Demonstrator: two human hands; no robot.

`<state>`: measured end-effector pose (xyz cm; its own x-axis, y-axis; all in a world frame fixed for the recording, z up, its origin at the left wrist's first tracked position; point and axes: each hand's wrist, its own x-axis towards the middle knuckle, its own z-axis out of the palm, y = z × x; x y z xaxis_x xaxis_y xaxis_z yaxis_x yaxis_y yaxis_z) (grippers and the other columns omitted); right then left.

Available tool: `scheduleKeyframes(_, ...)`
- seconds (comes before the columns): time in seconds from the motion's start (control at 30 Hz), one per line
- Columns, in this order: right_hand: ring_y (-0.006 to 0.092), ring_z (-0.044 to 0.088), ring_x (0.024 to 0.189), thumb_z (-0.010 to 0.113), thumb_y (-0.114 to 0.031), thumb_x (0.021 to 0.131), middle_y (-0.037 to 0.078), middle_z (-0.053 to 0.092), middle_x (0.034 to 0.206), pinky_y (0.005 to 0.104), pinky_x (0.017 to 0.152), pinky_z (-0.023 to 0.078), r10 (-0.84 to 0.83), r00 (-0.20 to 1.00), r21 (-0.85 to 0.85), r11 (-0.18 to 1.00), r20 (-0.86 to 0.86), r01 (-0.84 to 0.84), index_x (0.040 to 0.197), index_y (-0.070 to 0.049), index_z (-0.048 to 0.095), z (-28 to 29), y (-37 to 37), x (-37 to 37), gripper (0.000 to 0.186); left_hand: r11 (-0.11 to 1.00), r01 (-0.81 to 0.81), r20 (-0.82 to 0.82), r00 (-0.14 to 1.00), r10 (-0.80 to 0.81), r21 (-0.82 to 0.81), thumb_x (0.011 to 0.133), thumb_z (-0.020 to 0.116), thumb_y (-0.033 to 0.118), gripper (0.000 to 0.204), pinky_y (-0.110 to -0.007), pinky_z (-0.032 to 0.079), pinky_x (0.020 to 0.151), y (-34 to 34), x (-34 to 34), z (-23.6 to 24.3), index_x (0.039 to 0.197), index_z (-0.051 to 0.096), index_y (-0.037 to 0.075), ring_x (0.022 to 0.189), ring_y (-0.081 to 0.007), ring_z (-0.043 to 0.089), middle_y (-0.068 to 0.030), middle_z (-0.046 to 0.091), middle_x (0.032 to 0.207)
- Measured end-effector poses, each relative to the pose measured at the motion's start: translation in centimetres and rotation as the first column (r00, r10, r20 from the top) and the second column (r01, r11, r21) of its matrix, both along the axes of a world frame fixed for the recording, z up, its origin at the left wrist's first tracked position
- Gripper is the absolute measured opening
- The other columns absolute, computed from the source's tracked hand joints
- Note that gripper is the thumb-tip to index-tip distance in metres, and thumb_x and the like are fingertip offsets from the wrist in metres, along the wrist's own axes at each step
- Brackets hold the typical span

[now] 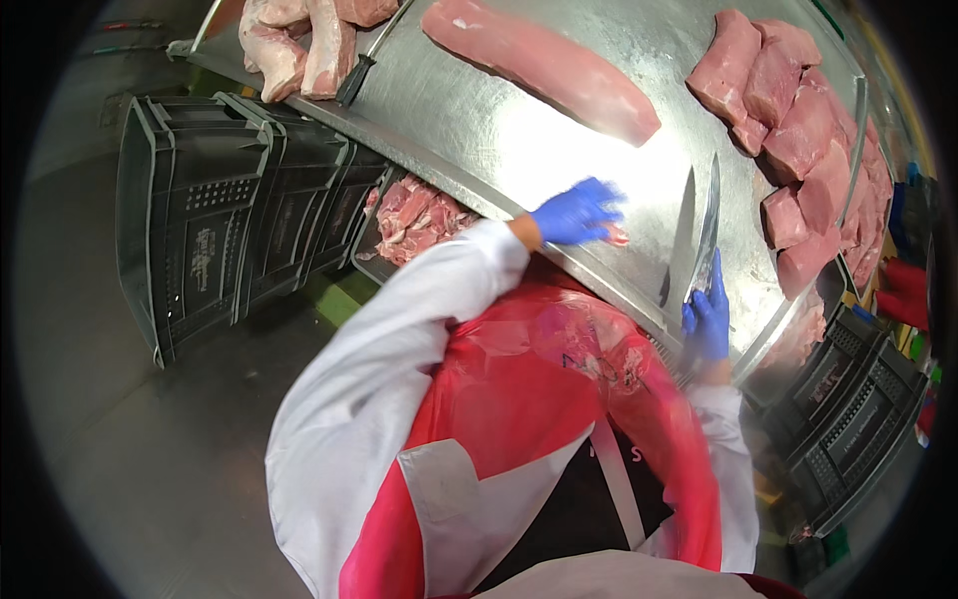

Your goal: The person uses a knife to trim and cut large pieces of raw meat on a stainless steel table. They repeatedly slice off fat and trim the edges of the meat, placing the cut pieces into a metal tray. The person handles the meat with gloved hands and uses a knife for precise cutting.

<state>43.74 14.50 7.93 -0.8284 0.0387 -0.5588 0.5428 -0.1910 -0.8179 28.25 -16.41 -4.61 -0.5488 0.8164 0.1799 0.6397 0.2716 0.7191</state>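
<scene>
My right hand [708, 317], in a blue glove, is closed round the handle of a long knife [711, 205], whose blade points away from me over the steel table [479, 140]. The blue-gloved left hand [577, 213] is smeared by motion above the table's near edge. A small red and white meat scrap [618, 237] shows at its fingertips; whether the fingers grip it I cannot tell. Beyond both hands a long trimmed pork loin [544, 68] lies across the table.
Several cut pork pieces [803, 130] are piled along the right side. Fattier meat pieces [299, 45] lie at the far left. Below the near edge stands a container of meat trimmings [417, 218]. Grey crates [200, 220] stand at the left, with another dark crate [848, 419] at the right.
</scene>
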Motion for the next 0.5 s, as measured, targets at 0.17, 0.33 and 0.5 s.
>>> scheduleKeyframes(0.17, 0.0084, 0.045, 0.047, 0.051, -0.001, 0.096, 0.0, 0.053, 0.068, 0.0228, 0.042, 0.04, 0.051, 0.997, 0.081, 0.996, -0.063, -0.046, 0.164, -0.025, 0.014, -0.2, -0.8, -4.5, 0.081, 0.979, 0.201, -0.012, 0.979, -0.201, 0.018, 0.094, 0.062, 0.021, 0.021, -0.048, 0.034, 0.118, -5.6, -1.8, -0.2, 0.107, 0.075, 0.01, 0.137, -0.0317, 0.049, -0.0109, 0.063, 0.137)
scheduleKeyframes(0.33, 0.0073, 0.046, 0.051, 0.051, 0.002, 0.094, -0.001, 0.055, 0.075, 0.0214, 0.044, 0.04, 0.052, 0.998, 0.14, 0.989, -0.044, -0.045, 0.164, -0.022, 0.015, -0.7, -3.7, -7.0, 0.082, 0.956, -0.141, 0.102, 0.98, 0.172, -0.259, 0.093, 0.061, 0.013, 0.023, -0.044, 0.045, 0.109, -25.7, -5.1, 5.4, 0.112, 0.073, 0.007, 0.123, -0.0344, 0.061, -0.0158, 0.068, 0.125)
scheduleKeyframes(0.5, 0.0104, 0.056, 0.062, 0.061, -0.01, 0.093, 0.004, 0.065, 0.09, 0.0266, 0.058, 0.049, 0.25, 0.919, 0.457, 0.885, -0.304, -0.09, 0.163, -0.025, 0.02, -2.6, -7.9, -20.3, 0.082, 0.832, -0.37, -0.222, 0.927, 0.303, -0.412, 0.084, 0.07, 0.016, 0.018, -0.042, 0.045, 0.108, -36.4, -7.2, 9.0, 0.099, 0.074, 0.006, 0.123, -0.0375, 0.059, -0.0162, 0.067, 0.125)
